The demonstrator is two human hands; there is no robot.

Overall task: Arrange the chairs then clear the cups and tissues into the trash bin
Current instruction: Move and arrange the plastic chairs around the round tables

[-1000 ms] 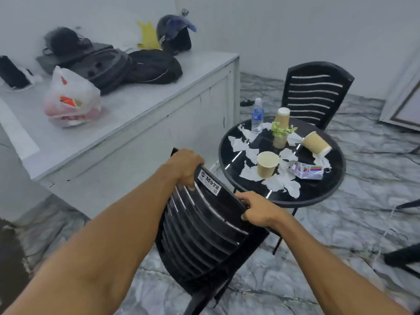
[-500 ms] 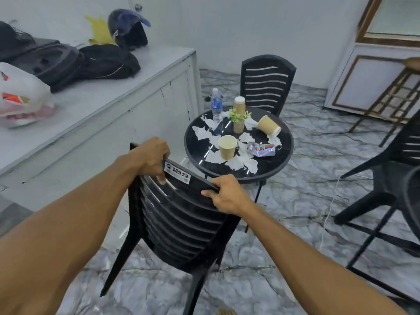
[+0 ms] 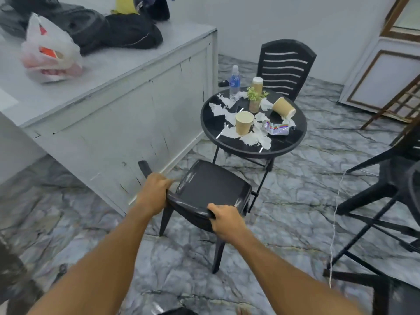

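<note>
Since half a second ago the black moulded plastic chair (image 3: 211, 189) has dropped out of its tilt. Its seat now faces up, with the front edge just beside the round black table (image 3: 254, 153) and its legs at or near the marble floor. The left hand (image 3: 154, 194) is curled over the left end of the backrest's top rail, and the right hand (image 3: 225, 220) is clamped on the right end. The two hands are spread apart along the rail.

The chair looks light and stiff, so a two-handed hold on the rail should steer it without flexing. Its glossy plastic may be slick, so wrapping the fingers under the rail looks safer than pinching it.

The upright paper cup (image 3: 244, 122), the tipped paper cup (image 3: 284, 106) and the torn white tissues (image 3: 256, 137) lie on the tabletop. No bin is in view.
</note>
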